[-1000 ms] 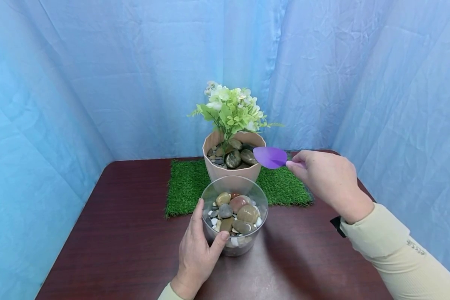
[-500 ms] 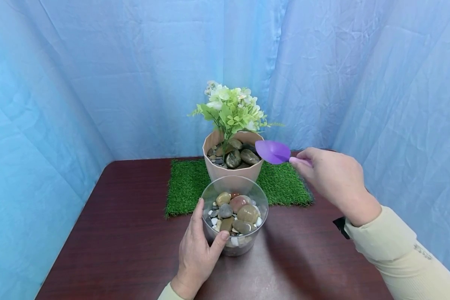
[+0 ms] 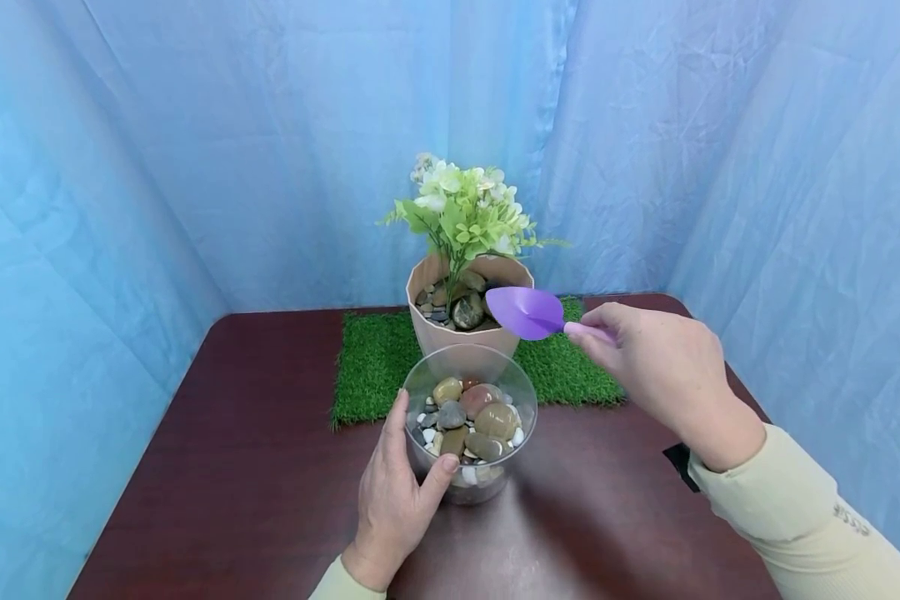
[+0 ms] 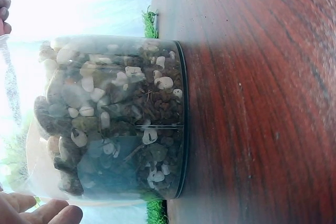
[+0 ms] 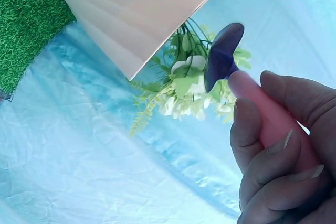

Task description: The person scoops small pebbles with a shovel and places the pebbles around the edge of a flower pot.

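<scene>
My right hand (image 3: 663, 367) grips the pink handle (image 5: 275, 114) of a small garden trowel with a purple blade (image 3: 527, 314). In the head view the blade overlaps the right rim of the beige flower pot (image 3: 468, 335); whether it touches is unclear. No load shows on the blade. The pot holds stones and a plant with white flowers (image 3: 471, 208). Nearer stands a clear plastic container (image 4: 113, 114), filled with large pebbles (image 3: 497, 422) and small white stones. My left hand (image 3: 397, 496) rests against its left and near sides, fingers and thumb mostly straight.
Under the pot lies a green artificial grass mat (image 3: 375, 367). The dark red wooden table (image 3: 255, 467) has a rounded back edge. Light blue curtains (image 3: 292, 150) hang behind it and on both sides.
The trowel first moved slightly right and up, then back left over the pot's right side, now hiding a stone there. My left hand and the clear container have stayed in place.
</scene>
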`<state>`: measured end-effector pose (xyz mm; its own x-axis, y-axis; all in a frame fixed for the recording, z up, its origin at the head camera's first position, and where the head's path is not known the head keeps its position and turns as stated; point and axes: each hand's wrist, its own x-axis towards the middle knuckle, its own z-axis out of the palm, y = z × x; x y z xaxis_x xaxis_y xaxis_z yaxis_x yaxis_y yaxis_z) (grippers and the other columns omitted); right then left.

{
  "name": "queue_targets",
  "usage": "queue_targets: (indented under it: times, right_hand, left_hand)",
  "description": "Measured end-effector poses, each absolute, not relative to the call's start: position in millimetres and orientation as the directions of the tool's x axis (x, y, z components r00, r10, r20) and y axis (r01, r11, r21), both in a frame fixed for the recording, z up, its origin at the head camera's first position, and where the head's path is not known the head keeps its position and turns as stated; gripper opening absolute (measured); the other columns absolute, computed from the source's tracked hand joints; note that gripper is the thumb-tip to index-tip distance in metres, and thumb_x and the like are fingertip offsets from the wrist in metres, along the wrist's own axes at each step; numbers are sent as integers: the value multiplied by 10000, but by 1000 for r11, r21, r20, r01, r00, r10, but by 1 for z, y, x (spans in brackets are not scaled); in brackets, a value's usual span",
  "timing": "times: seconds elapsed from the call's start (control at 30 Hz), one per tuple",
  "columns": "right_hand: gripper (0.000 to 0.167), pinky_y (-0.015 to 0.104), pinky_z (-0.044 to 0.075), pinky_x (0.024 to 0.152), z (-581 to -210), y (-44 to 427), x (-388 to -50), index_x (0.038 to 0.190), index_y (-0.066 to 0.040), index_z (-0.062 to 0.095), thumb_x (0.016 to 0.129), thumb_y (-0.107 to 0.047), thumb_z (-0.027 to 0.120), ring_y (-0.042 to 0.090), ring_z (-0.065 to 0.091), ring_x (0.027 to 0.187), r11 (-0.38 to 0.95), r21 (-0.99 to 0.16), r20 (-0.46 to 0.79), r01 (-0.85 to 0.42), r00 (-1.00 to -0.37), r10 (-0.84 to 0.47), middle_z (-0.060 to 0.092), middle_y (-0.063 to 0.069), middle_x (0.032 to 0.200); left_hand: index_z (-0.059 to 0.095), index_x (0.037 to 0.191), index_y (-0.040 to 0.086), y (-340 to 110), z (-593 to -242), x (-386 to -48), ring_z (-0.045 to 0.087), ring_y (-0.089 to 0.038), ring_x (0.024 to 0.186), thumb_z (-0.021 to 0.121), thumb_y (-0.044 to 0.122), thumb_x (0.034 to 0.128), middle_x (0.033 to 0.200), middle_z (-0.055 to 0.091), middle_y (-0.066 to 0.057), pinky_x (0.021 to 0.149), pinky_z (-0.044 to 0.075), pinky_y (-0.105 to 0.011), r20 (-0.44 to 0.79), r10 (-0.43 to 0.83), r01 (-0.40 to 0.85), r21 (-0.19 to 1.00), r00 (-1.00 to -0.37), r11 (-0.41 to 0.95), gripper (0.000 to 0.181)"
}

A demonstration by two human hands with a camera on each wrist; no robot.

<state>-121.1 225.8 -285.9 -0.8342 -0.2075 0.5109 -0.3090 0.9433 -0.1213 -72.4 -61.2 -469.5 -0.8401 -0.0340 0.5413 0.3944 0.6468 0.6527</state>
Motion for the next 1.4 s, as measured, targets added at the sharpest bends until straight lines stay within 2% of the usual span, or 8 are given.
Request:
queue_targets:
  times: [0.23, 0.47, 0.7, 0.8, 0.93, 1.07, 1.4]
  right_hand:
    - [145, 291, 336, 416, -283, 219, -116, 918, -283, 798, 914, -427, 790, 50, 612, 579, 918, -90, 502, -386, -814, -293, 743, -177, 744]
    - [119, 261, 307, 410, -283, 216, -117, 863, -275, 791, 879, -386, 832, -5, 511, 515, 885, 4, 508, -466, -761, -403, 676, -168, 658]
    - [114, 258, 296, 399, -283, 215, -114, 821, -296, 779, 846, -367, 865, 24, 503, 523, 859, 88, 482, -505, -733, -480, 558, -150, 610]
    - [99, 254, 322, 411, -283, 214, -113, 829, -310, 800, 819, -346, 891, 33, 524, 557, 842, 108, 474, -528, -717, -511, 596, -145, 643]
    - [107, 237, 333, 439, -283, 212, -113, 808, -314, 802, 800, -331, 908, 38, 521, 589, 806, 140, 496, -576, -663, -560, 650, -145, 676]
    - [159, 227, 300, 444, -284, 211, -113, 753, -328, 754, 798, -323, 906, 44, 456, 578, 786, 158, 504, -597, -636, -584, 590, -157, 637]
    - [378, 266, 302, 438, -278, 199, -112, 620, -326, 584, 786, -294, 922, 91, 388, 565, 783, 185, 456, -593, -654, -604, 447, -137, 572]
  left_hand:
    - [255, 1669, 154, -62, -468, -74, 482, -256, 1460, 781, 386, 891, 1659, 405, -75, 1078, 496, -519, 527, -35, 387, 665, -849, 639, 967]
    - [263, 1666, 146, -63, -468, -75, 492, -258, 1453, 751, 454, 912, 1652, 418, -77, 1068, 501, -520, 537, -36, 395, 663, -843, 636, 950]
    - [270, 1664, 140, -62, -469, -75, 505, -263, 1441, 757, 457, 908, 1645, 430, -78, 1059, 506, -514, 545, -38, 399, 658, -837, 639, 954]
    - [275, 1662, 136, -62, -469, -75, 507, -268, 1439, 755, 461, 907, 1644, 432, -83, 1060, 506, -515, 546, -39, 399, 657, -837, 640, 952]
    - [273, 1662, 135, -62, -469, -74, 500, -267, 1445, 751, 468, 910, 1647, 426, -83, 1072, 499, -513, 546, -37, 402, 658, -837, 637, 952]
    - [270, 1664, 143, -62, -469, -73, 502, -265, 1443, 757, 461, 906, 1644, 431, -82, 1073, 499, -507, 551, -36, 406, 657, -834, 635, 956]
    - [265, 1667, 160, -61, -469, -73, 501, -261, 1444, 801, 379, 868, 1646, 429, -78, 1078, 497, -505, 541, -38, 397, 663, -840, 635, 987]
